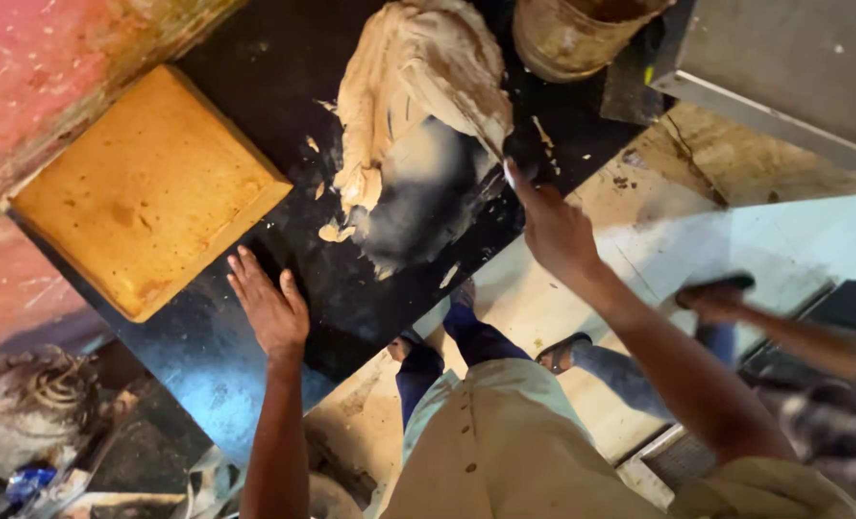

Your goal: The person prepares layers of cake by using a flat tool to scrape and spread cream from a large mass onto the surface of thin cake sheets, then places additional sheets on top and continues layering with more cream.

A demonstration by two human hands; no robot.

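1. Dough mass (418, 86) heaped at far side of black table (255, 317), partly gathered; smear (418, 207) and scraps left.
2. Right hand (553, 231) closed on scraper (511, 171) at heap's edge.
3. Left hand (269, 306) flat, open, on table beside yellow slab (149, 192).

There is a single view, from a camera worn on the person's head. It looks steeply down, close over the dark bench (255, 375), which runs slantwise through the picture. The person's own arms reach in from the bottom edge, and the floor (639, 240) shows below on the right.
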